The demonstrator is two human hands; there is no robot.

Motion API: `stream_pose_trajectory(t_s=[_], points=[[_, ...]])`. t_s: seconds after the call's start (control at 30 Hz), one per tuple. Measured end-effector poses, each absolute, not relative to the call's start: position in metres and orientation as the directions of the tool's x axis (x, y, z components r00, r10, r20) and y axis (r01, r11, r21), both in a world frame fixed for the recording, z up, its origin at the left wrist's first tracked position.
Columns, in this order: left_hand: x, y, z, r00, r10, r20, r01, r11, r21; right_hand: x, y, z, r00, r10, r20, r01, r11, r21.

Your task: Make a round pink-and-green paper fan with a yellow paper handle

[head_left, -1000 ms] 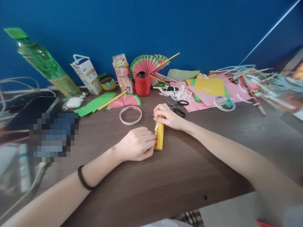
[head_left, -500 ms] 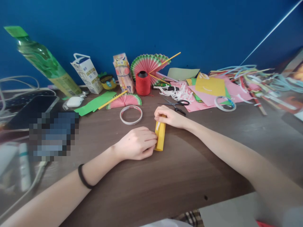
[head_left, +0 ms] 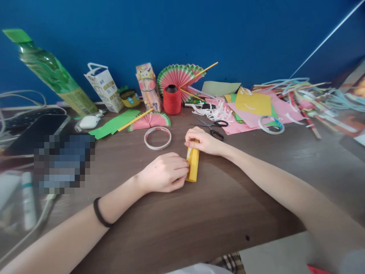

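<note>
A yellow paper tube point(head_left: 194, 164) with a white strip on its upper left side lies on the dark wooden table point(head_left: 182, 220), its long axis pointing away from me. My left hand point(head_left: 167, 173) is closed at the tube's near left edge, fingers curled against it and fingertips partly hidden. At the far end, my right hand point(head_left: 203, 140) grips the tube with bent fingers and thumb. A roll of tape point(head_left: 145, 141) lies beyond my left hand. Black-handled scissors point(head_left: 216, 134) lie just behind my right hand.
Along the blue wall stand a green bottle point(head_left: 54, 76), cartons, a red thread spool point(head_left: 172, 102) and a pleated paper fan point(head_left: 176, 76). Coloured paper point(head_left: 253, 104), shreds and another tape roll point(head_left: 260, 125) lie right. A blurred-out phone point(head_left: 68, 160) and cables lie left.
Both hands stay on the yellow paper tube in nearly the same pose. The whole view has shifted very slightly; nothing was taken hold of or let go.
</note>
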State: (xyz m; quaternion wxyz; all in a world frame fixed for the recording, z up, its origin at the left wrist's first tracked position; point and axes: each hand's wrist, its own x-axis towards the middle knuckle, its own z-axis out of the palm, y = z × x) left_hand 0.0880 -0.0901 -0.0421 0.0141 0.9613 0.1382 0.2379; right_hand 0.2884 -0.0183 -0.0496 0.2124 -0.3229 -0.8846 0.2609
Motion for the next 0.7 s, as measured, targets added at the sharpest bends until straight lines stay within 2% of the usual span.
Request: stream_pose_trajectory(t_s=[0.7], points=[[0.0879, -0.0902, -0.0424, 0.845, 0.279, 0.456, 0.261, -0.960, 0.103, 0.2883, -0.0184, -0.0502, -0.700, 0.684, 0.205, 0.470, 0.658, -0.589]])
